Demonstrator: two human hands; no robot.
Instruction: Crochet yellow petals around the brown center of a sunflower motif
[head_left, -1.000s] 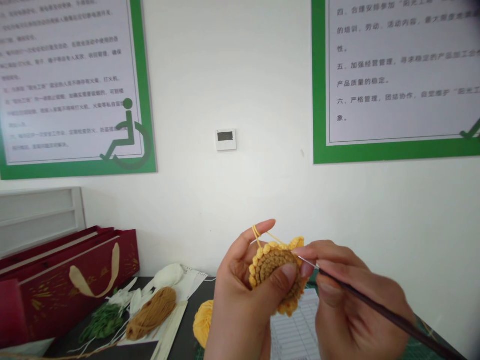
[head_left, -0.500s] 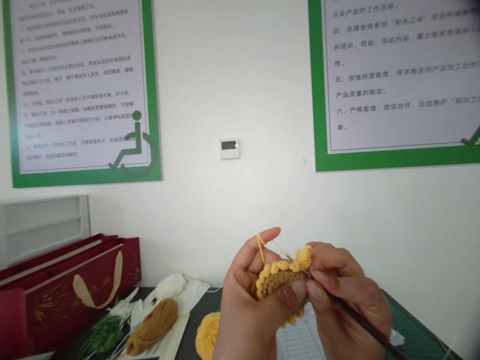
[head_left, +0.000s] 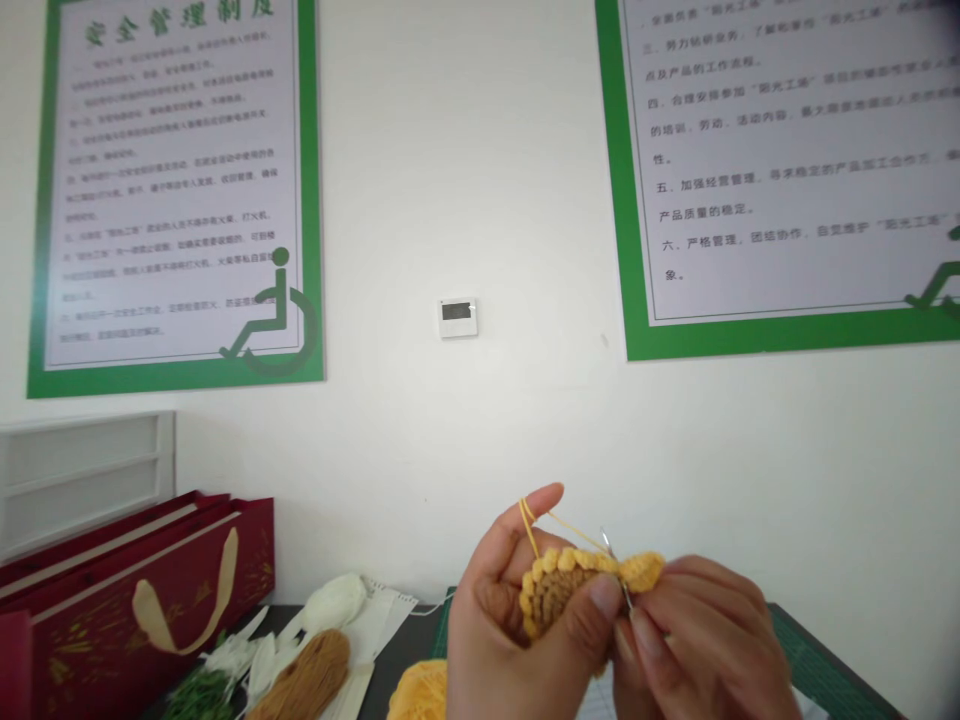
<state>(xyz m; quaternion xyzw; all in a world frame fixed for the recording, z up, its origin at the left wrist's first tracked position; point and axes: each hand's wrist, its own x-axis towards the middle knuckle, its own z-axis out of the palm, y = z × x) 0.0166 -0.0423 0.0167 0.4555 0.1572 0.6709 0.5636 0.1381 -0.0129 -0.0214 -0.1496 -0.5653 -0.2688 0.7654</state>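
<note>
My left hand (head_left: 525,610) pinches a round crochet piece (head_left: 562,592) with a brown middle and a bumpy yellow edge, its thumb across the front. Yellow yarn loops around the raised left index finger and runs to the hook. In my right hand (head_left: 697,640) is a crochet hook (head_left: 609,545), its metal tip sticking up behind the yellow edge; the fingers cover its handle. A yellow petal-like part of the edge lies against the right fingertips. Below and left of the hands sits a yellow yarn ball (head_left: 418,690), cut off by the frame.
Left on the dark table lie a brown yarn skein (head_left: 306,675), white yarn (head_left: 334,603) and green yarn (head_left: 199,697). Dark red gift bags (head_left: 187,590) stand further left. A green cutting mat (head_left: 814,665) lies at right. Behind is a white wall with framed posters (head_left: 176,375).
The hook has turned more upright, and its dark handle no longer shows. The yellow petal part now points right. The whole view has tilted up slightly, so things sit lower.
</note>
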